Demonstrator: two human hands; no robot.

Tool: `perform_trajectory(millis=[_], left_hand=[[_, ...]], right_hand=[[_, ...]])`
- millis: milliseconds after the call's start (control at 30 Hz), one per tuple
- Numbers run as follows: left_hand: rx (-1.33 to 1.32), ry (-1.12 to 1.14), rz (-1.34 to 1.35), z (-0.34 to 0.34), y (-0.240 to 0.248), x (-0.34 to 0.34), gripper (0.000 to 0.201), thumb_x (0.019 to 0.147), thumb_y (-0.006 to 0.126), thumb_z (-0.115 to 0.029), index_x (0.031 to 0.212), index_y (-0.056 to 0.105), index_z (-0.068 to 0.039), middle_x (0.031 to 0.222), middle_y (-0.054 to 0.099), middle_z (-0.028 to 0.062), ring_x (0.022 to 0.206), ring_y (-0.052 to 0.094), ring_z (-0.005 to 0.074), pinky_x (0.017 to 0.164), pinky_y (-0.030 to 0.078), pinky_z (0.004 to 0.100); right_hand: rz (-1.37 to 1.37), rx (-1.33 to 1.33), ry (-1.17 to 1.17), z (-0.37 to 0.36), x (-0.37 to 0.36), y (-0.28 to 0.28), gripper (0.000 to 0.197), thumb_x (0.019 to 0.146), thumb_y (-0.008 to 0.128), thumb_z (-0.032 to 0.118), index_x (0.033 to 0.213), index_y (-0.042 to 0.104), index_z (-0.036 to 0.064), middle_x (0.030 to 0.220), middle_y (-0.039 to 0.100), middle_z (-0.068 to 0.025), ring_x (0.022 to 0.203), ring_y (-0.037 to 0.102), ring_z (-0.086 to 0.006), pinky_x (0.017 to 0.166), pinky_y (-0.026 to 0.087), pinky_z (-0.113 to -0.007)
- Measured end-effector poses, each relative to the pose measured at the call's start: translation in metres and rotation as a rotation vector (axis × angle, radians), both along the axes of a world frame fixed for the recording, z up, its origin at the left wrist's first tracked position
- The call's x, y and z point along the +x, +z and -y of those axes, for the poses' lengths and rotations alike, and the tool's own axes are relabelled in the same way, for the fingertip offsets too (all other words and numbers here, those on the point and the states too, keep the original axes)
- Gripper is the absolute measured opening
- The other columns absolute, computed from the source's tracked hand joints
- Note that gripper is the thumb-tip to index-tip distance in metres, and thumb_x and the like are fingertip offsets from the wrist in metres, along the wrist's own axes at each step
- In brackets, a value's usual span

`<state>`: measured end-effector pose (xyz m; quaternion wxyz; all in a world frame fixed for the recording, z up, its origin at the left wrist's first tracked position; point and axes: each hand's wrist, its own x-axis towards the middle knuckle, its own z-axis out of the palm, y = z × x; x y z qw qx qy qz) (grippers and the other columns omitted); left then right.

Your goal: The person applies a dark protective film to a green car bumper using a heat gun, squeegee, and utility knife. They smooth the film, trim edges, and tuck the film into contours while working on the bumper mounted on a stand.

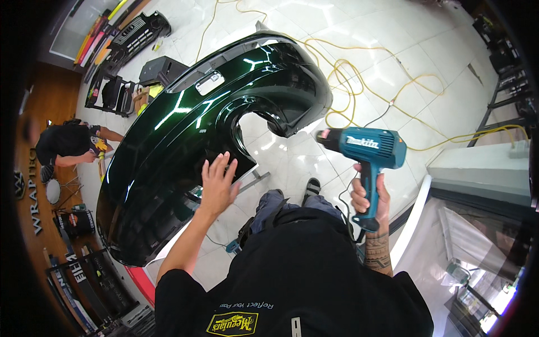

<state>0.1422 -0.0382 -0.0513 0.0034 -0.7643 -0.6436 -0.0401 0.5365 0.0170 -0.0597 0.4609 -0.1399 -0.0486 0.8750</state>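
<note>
Working on a green panel (168,143), left of centre.
Spreading the fingers of the left hand (217,185) near its arch (225,121), curling those of the right hand (383,202) round a heat gun (370,147), farther right; apparently nearing a smooth finish, perhaps leaving edges.

Black short-sleeved shirt (292,258), yellow-and-black printed badge (232,324), small pale line of lettering (246,306) beside it, narrow whitish rectangular marking (296,327), blue-grey trousers (267,204), dark footwear (312,186) with a pale band, geometric banded tattoo (377,254) around the right forearm (378,247)
</note>
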Motion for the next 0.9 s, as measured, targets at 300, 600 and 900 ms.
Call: perform_trajectory(millis=[300, 600, 900], left_hand=[[0.205, 0.022, 0.196, -0.064, 0.063, -0.077, 0.031, 0.082, 0.064, -0.009, 0.114, 0.062, -0.006, 0.116, 0.056, 0.0092, 0.108, 0.051, 0.0280, 0.088, 0.039, 0.0412], [0.262, -0.086, 0.484, -0.090, 0.057, -0.111, 0.019, 0.085, 0.060, -0.001, 0.103, 0.065, -0.002, 0.102, 0.059, 0.0114, 0.093, 0.054, 0.0292, 0.082, 0.044, 0.0377], [0.295, -0.023, 0.561, -0.094, 0.059, -0.113, 0.016, 0.086, 0.059, 0.000, 0.101, 0.066, 0.000, 0.096, 0.060, 0.0124, 0.087, 0.055, 0.0295, 0.077, 0.046, 0.0373]], right_hand=[[-0.260, 0.194, 0.061, -0.013, -0.092, 0.053, 0.071, 0.097, 0.039, 0.055, 0.141, 0.028, -0.0003, 0.076, 0.043, -0.0067, 0.052, 0.045, -0.0090, 0.041, 0.042, -0.022], [-0.084, 0.135, 0.073, 0.043, -0.141, 0.058, 0.073, 0.095, 0.043, 0.055, 0.141, 0.027, 0.0011, 0.075, 0.043, -0.0060, 0.048, 0.045, -0.0089, 0.040, 0.041, -0.021], [-0.117, 0.219, -0.081, 0.020, -0.135, 0.067, 0.075, 0.095, 0.039, 0.058, 0.143, 0.027, 0.0014, 0.075, 0.042, -0.0066, 0.049, 0.044, -0.0094, 0.040, 0.039, -0.021]])
